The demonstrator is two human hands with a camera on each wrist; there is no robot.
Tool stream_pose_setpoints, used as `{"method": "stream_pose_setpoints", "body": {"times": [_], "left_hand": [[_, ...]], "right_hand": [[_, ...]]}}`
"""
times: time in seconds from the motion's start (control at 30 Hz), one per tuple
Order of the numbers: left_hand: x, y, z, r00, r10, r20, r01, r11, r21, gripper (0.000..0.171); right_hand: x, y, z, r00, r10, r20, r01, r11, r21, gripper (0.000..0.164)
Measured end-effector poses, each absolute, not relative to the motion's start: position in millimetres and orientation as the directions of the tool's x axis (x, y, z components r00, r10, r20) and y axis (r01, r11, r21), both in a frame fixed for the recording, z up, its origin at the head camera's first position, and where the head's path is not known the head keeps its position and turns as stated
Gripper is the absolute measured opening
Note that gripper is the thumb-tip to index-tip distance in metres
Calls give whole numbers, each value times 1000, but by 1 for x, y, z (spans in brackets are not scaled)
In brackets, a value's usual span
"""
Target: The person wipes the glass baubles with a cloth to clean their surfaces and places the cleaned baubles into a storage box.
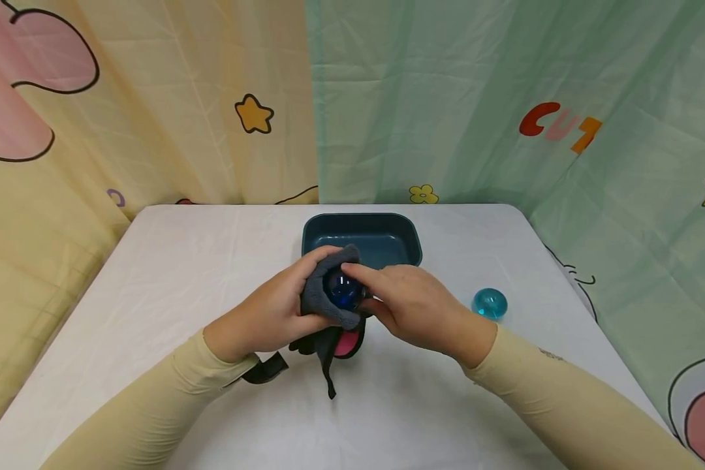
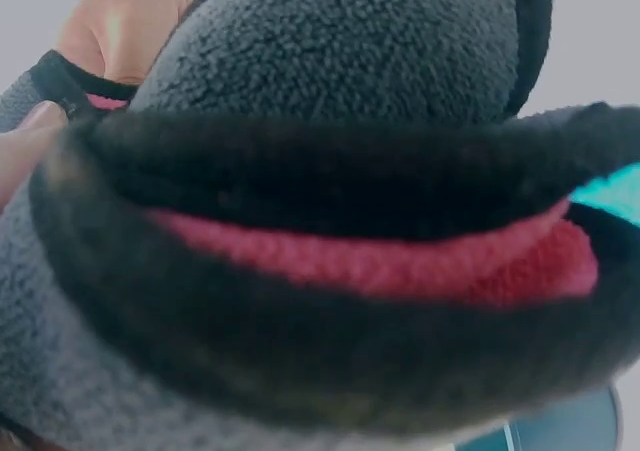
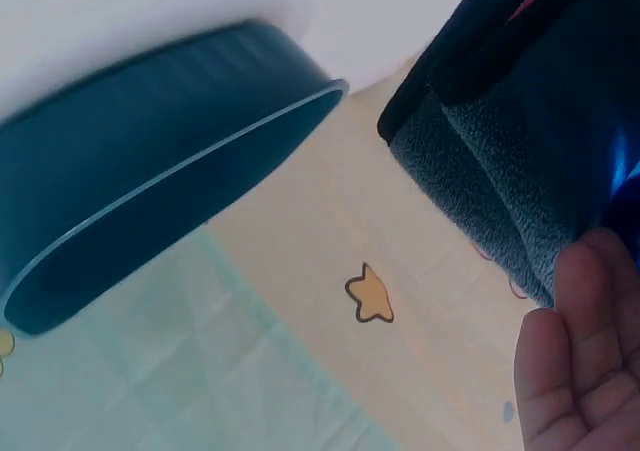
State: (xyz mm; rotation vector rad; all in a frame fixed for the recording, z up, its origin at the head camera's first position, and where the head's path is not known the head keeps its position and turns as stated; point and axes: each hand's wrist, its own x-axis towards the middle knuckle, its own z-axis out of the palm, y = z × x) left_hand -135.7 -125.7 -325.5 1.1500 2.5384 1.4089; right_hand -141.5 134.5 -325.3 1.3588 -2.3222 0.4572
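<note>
Nearest, on the near side of the basin (image 1: 362,237), a dark-edged loose end of the grey cloth (image 1: 314,297) hangs below the hands, some pink showing beside it. The likeliest trouble is the blue ball (image 1: 343,291) slipping out: it looks smooth and glassy, and if the right hand (image 1: 417,307) eased off while the cloth slid, it could drop to the counter (image 1: 153,287) in front of the basin and roll. A knock against the basin's near rim is another risk, since the hands look close to it.

Just before the basin's near-left part, the left hand (image 1: 279,307) is curled round the cloth, thumb low and fingers high, so the cloth wraps the ball's left side. The ball lies between the two hands, and the right hand's fingertips pinch it from the side away from the cloth. How high it is above the counter, I cannot tell.

A turquoise ball (image 1: 490,303) rests apart, right of the basin and nearer than it. Beyond the basin hangs a printed curtain (image 1: 446,98).
</note>
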Motion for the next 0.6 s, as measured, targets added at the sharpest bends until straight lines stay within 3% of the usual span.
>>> {"method": "stream_pose_setpoints", "body": {"times": [0.2, 0.3, 0.43, 0.6], "left_hand": [[-132, -123, -325, -734, 609, 300, 588, 349, 730, 85], [-132, -124, -327, -733, 616, 288, 585, 357, 728, 84], [-135, -126, -329, -731, 612, 301, 593, 351, 725, 87], [-137, -129, -329, -733, 605, 311, 586, 329, 740, 89]], "right_hand": [[-134, 129, -326, -662, -652, 369, -748, 554, -365, 54], [-132, 127, -327, -705, -629, 327, -702, 554, -448, 47], [-135, 128, -328, -668, -657, 350, -738, 525, -424, 56], [-140, 130, -327, -498, -744, 445, -866, 452, -214, 67]]}}
